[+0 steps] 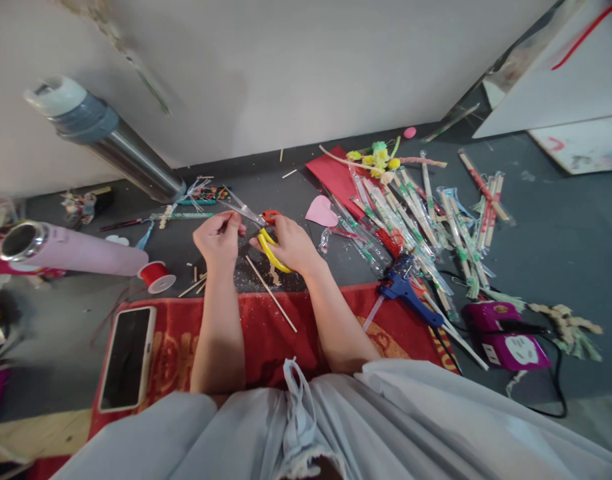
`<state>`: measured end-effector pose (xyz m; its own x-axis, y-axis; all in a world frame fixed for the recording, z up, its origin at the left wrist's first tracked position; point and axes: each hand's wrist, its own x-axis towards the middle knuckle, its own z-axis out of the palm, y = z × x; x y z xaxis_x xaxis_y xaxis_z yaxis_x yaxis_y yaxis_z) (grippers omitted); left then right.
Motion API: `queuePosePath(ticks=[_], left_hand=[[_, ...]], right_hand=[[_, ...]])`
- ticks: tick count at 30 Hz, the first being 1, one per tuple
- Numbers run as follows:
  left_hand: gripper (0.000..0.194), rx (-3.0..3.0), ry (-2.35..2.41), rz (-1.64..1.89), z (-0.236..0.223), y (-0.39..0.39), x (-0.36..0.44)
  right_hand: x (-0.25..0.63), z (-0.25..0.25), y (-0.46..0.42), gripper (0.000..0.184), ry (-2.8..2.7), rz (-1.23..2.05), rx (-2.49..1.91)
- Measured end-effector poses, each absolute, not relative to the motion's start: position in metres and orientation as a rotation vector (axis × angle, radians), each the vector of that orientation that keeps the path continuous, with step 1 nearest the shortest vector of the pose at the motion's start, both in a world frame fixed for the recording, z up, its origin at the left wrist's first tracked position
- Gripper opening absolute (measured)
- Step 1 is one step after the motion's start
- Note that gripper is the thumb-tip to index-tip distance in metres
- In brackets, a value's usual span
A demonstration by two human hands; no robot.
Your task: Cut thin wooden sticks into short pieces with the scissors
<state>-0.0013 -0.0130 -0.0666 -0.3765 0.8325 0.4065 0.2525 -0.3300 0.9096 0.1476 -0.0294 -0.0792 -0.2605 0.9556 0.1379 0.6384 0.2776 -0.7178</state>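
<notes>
My right hand (292,248) is closed around a pair of scissors (273,252) with a yellow and an orange handle. The blades are spread and point up and left, reaching over to my left hand (218,239). That hand is pinched, thumb against fingers, beside the blades; whatever it holds is too small or hidden to name. Below the hands a thin wooden stick (272,295) lies slantwise, partly on the red cloth (296,340). Short stick pieces (195,283) and pale crumbs are scattered near my left wrist.
On the left are a pink bottle (91,252), a red ribbon spool (157,277), a phone (128,359) and a steel tube (131,150). To the right lie a blue glue gun (410,293), several wrapped sticks (403,217), a pink paper heart (322,211) and a purple box (506,337) with a cord.
</notes>
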Motion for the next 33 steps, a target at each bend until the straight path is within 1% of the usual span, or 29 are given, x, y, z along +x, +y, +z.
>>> queuePosePath(ticks=[8,13,18,23,28,33], left_hand=[[0.037,1.208,1.298,1.701,-0.070,-0.008,-0.001],[0.042,1.277,1.302,1.669,-0.074,-0.005,-0.001],[0.051,1.358,1.241,1.546,-0.077,-0.007,0.003],[0.050,1.371,1.155,1.508,-0.077,-0.012,0.010],[0.053,1.403,1.211,1.508,-0.077,-0.014,0.011],[0.051,1.426,1.223,1.508,-0.076,-0.017,0.010]], right_hand=[[0.148,-0.085,-0.029,0.063,-1.982,0.691,-1.399],[0.150,-0.084,-0.028,0.061,-1.968,0.710,-1.431],[0.151,-0.079,-0.028,0.058,-1.947,0.800,-1.400],[0.152,-0.075,-0.028,0.055,-1.943,0.854,-1.386],[0.151,-0.077,-0.028,0.053,-1.964,0.862,-1.412],[0.151,-0.078,-0.028,0.051,-2.002,0.858,-1.390]])
